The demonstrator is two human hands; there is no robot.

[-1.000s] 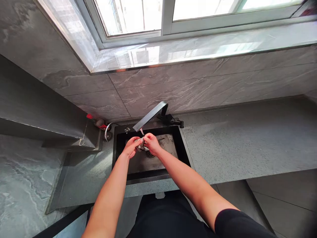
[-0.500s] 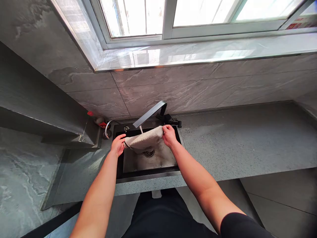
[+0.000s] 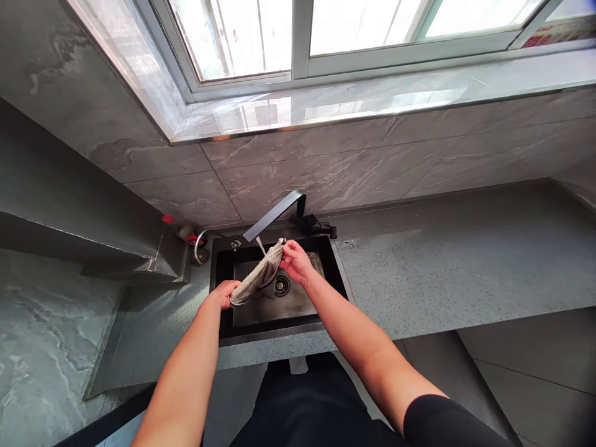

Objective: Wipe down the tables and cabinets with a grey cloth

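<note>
L hand point(image 3: 221, 293), fingers curled shut on lower end of twisted grey terry cloth point(image 3: 258, 275); R hand point(image 3: 295, 262) pinching top end, over matte black sink point(image 3: 223, 267), under flat metal tap point(image 3: 274, 214).

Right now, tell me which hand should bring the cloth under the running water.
Right hand: it pinches the upper end of the grey cloth, close beside the water stream from the black faucet spout. The left hand grips the lower end, farther from the water.

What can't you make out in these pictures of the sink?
All from the head view:
The red-capped item: the grey ledge hides part of it, and it is too small to name.
The left hand's grip on the cloth: the back of the hand hides its fingers.
The window: the top edge cuts it off, and glare hides the outside.
</note>
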